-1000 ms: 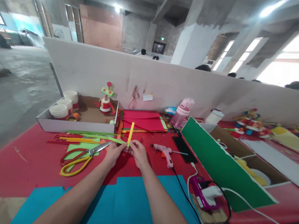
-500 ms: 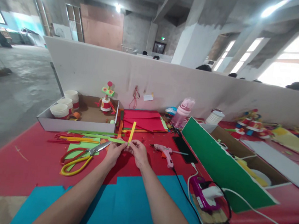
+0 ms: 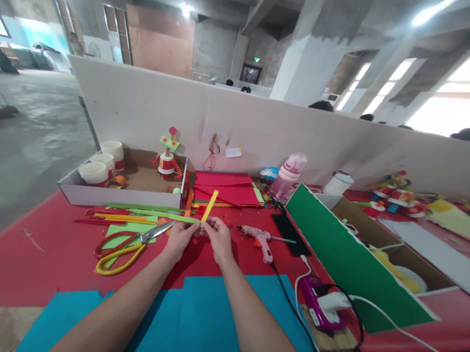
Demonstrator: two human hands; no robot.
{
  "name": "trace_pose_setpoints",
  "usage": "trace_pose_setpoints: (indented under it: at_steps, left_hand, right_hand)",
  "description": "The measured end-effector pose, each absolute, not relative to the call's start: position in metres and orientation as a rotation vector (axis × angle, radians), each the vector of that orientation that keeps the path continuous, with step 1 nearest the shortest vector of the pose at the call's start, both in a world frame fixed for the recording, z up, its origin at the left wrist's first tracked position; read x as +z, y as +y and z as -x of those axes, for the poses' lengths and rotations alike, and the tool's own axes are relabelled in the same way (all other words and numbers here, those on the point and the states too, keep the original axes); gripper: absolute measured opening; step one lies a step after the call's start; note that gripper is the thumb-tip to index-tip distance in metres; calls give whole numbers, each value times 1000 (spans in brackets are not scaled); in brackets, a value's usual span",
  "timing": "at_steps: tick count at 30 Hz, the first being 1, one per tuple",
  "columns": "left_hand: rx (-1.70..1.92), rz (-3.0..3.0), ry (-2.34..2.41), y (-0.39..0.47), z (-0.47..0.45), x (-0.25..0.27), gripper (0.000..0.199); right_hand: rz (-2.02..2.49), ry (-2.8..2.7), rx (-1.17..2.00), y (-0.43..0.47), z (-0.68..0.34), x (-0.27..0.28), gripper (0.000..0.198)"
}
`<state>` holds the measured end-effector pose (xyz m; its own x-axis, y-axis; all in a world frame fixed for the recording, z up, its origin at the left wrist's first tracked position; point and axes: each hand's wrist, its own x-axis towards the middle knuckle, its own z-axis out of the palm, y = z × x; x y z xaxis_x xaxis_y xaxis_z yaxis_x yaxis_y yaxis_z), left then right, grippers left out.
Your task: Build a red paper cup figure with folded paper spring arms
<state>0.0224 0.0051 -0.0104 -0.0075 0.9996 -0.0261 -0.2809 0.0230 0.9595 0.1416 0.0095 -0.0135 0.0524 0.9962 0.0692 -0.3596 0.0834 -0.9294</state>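
My left hand (image 3: 181, 238) pinches a light green paper strip (image 3: 183, 219), which runs off to the left. Fingertips of my right hand (image 3: 217, 239) are closed on a yellow paper strip (image 3: 210, 206) that sticks up at a slant. The two strips meet at the fingertips; how they join there is hidden by the fingers. Scissors (image 3: 120, 252) with red and yellow handles lie left of my left hand, on green paper (image 3: 110, 234). To the right of my right hand rests a pink glue gun (image 3: 258, 239).
Behind the strips stand a shallow box (image 3: 119, 198) with paper cups (image 3: 93, 174) and a paper-cup figure (image 3: 166, 163). Red paper sheets (image 3: 223, 189) lie beside it. A phone (image 3: 290, 235), a power strip (image 3: 319, 308) with cables and a green-sided box (image 3: 347, 260) are at the right.
The yellow strip leans a little further to the right. More of the green strip shows, stretching further left. Both hands have stayed nearly in place.
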Motion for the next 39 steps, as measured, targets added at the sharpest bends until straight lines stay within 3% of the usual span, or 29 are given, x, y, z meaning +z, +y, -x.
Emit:
trace_pose_setpoints:
  at_steps: [6,19,39]
  left_hand:
    - [1392,-990,940,9,-21,-15,30]
    - [1373,-1064,958,6,-22,-9,24]
    - [1447,-997,909,6,-21,-14,27]
  right_hand:
    - [888,-898,1400,9,-141,-14,34]
    - [816,-821,1357,11,-140,-14,32]
    - [876,-886,1431,5,-138,-12,41]
